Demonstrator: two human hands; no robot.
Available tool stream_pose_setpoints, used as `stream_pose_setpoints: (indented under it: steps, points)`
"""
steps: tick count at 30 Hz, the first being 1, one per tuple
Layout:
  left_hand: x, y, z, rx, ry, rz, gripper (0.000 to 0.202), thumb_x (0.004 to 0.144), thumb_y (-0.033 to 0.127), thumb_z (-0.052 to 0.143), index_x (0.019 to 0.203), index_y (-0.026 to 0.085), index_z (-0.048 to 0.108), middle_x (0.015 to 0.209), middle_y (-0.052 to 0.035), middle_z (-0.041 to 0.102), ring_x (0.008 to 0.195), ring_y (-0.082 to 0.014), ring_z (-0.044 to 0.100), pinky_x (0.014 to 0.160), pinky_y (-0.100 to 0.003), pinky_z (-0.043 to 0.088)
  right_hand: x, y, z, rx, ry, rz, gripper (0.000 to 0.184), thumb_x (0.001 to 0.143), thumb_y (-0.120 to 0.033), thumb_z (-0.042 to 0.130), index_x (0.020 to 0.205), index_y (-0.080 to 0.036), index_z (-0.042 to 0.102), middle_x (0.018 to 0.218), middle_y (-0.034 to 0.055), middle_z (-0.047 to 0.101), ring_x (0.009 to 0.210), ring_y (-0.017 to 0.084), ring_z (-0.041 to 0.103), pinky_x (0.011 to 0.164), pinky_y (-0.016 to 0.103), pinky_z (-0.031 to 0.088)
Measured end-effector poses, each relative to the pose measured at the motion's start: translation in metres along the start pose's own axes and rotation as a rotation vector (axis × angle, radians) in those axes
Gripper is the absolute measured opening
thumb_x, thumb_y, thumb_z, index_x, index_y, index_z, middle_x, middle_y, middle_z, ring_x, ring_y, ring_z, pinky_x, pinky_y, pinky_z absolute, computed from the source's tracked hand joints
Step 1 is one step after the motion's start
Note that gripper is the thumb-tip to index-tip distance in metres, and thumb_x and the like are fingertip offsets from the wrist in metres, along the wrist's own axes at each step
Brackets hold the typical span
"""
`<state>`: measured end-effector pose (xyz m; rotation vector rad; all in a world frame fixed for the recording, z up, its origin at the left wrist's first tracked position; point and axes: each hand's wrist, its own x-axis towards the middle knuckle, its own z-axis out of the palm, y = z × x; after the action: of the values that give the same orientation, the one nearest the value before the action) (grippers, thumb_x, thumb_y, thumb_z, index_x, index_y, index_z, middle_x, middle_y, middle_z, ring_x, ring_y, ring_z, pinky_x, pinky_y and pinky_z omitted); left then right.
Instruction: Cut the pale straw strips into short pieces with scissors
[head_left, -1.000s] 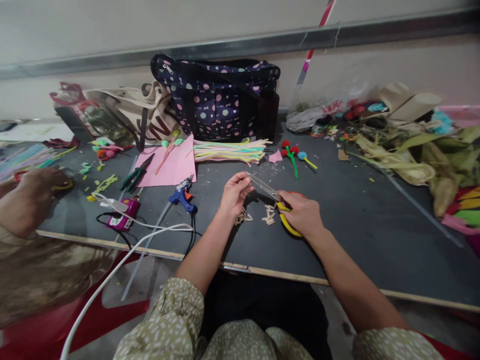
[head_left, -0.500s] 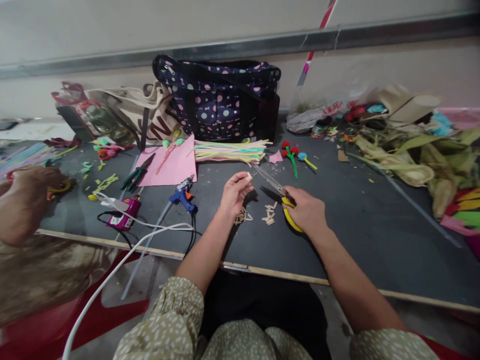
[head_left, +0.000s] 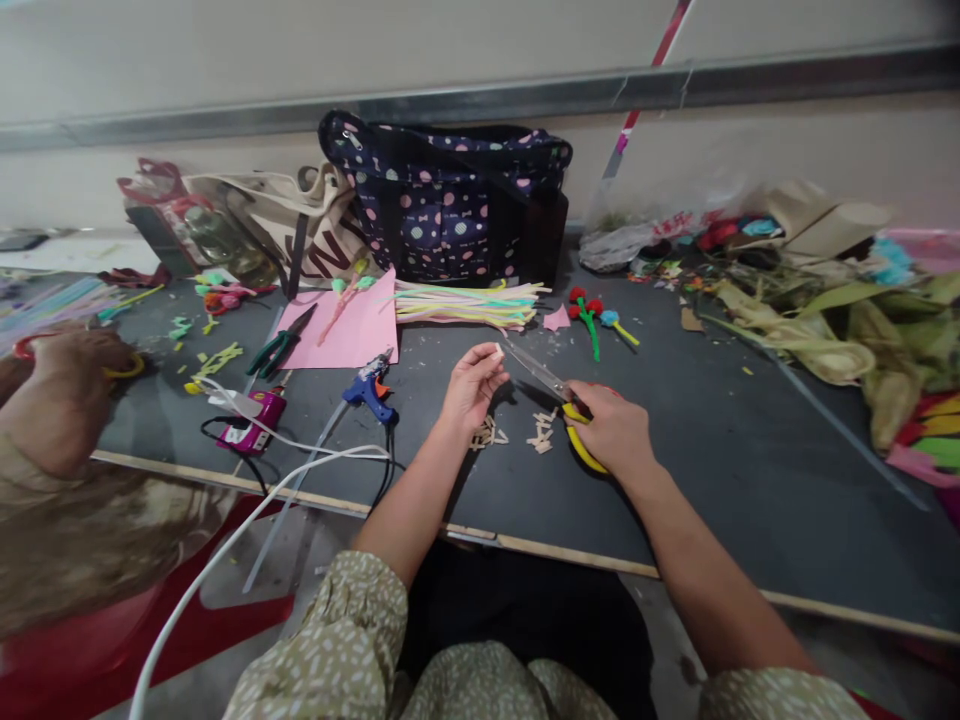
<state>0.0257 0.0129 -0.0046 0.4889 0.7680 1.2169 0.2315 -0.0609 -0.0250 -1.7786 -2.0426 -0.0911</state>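
Observation:
My left hand [head_left: 471, 386] is raised over the dark table [head_left: 720, 440], its fingertips pinched on a small pale strip piece [head_left: 497, 350]. My right hand [head_left: 609, 430] grips yellow-handled scissors [head_left: 559, 400], whose blades point up and left toward that piece. Two little heaps of cut beige bits [head_left: 517, 434] lie on the table just below and between my hands.
A blue glue gun [head_left: 367, 385], green pliers [head_left: 281, 345], pink paper [head_left: 352, 325], pastel strips [head_left: 465, 303] and a polka-dot bag [head_left: 450, 195] lie ahead. Another person's hand [head_left: 60, 385] works at the far left. Dry husks [head_left: 825, 310] are piled on the right. White cable [head_left: 247, 520] crosses the table edge.
The scissor blades slid off to the right of my left hand's fingertips, and the pale piece now shows at those fingertips. The view shifted slightly.

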Motion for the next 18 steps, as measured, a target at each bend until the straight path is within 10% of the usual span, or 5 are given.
stream_pose_setpoints:
  steps: [18]
  points:
    - [-0.0008, 0.0004, 0.0012, -0.025, -0.007, -0.015, 0.023, 0.065, 0.014, 0.077, 0.086, 0.015, 0.067, 0.076, -0.0003, 0.068, 0.065, -0.0072, 0.064, 0.066, -0.018, 0.053, 0.0005, -0.0038, -0.0028, 0.004, 0.023, -0.014, 0.025, 0.082, -0.025, 0.051, 0.102, -0.024, 0.066, 0.083, 0.0002, 0.068, 0.072, 0.013, 0.058, 0.058, 0.024, 0.032]
